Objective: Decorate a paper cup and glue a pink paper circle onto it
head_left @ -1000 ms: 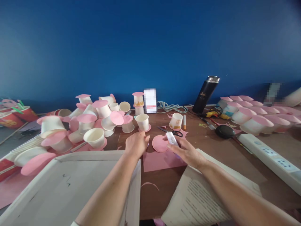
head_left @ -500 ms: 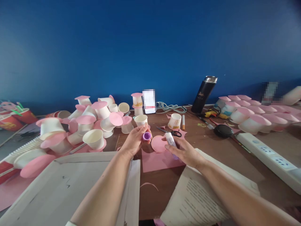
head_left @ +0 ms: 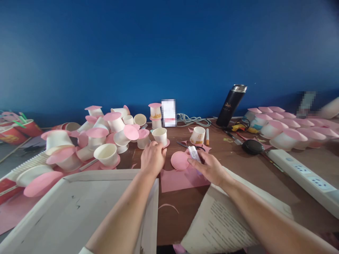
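My left hand (head_left: 153, 158) is curled just in front of a white paper cup (head_left: 159, 136) that has a pink paper rim at its base. Its fingertips reach the cup's lower side, and whatever lies inside the fingers is hidden. My right hand (head_left: 212, 167) grips a white glue stick (head_left: 193, 153), tilted above a pink sheet (head_left: 182, 181). Between the hands lies a pink paper disc (head_left: 179, 161) on that sheet. Scissors (head_left: 182, 144) rest behind the glue stick, partly covered, near another paper cup (head_left: 197, 135).
Many cups with pink discs (head_left: 113, 121) are piled at left; more stand in rows (head_left: 288, 135) at right. A white box lid (head_left: 79, 211), printed paper (head_left: 219, 218), power strip (head_left: 299, 169), black flask (head_left: 230, 106), phone (head_left: 168, 113) and cables (head_left: 194, 120) surround the work spot.
My left hand has moved away from me to the cup and turned palm down; the purple cap it held is now out of sight. The right hand keeps the glue stick, barely shifted.
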Demonstrator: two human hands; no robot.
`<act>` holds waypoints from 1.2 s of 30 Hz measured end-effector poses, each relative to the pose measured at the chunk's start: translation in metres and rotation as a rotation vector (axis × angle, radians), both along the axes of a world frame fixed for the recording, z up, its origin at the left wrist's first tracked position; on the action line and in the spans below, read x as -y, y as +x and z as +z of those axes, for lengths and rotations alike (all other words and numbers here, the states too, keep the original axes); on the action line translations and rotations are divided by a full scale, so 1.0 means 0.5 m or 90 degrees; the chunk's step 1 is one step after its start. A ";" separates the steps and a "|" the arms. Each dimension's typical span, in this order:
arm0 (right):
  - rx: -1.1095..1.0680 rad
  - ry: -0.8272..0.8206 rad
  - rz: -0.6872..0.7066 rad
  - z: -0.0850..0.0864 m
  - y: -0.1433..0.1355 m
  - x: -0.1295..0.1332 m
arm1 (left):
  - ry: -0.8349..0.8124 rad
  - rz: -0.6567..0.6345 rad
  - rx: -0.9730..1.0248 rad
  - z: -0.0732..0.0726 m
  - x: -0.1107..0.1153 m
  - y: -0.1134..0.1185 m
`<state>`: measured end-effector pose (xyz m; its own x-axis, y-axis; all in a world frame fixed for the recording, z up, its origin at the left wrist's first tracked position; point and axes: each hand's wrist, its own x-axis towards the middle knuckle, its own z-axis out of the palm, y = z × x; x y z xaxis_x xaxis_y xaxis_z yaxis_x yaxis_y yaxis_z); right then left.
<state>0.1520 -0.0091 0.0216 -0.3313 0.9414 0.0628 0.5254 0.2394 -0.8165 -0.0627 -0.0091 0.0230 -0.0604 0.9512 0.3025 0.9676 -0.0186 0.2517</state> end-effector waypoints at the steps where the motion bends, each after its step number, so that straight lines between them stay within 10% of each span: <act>1: 0.004 0.008 -0.007 -0.001 0.000 -0.001 | 0.033 -0.047 -0.008 0.005 0.003 0.004; 8: 0.040 0.034 -0.045 -0.004 0.002 -0.006 | -0.007 -0.384 -0.035 0.008 0.015 0.027; 24: 0.075 0.013 -0.070 -0.005 0.008 -0.014 | -0.065 -0.346 -0.104 -0.002 0.027 0.023; 36: 0.052 -0.028 0.082 -0.020 0.002 -0.012 | -0.092 -0.355 -0.081 -0.004 0.024 0.025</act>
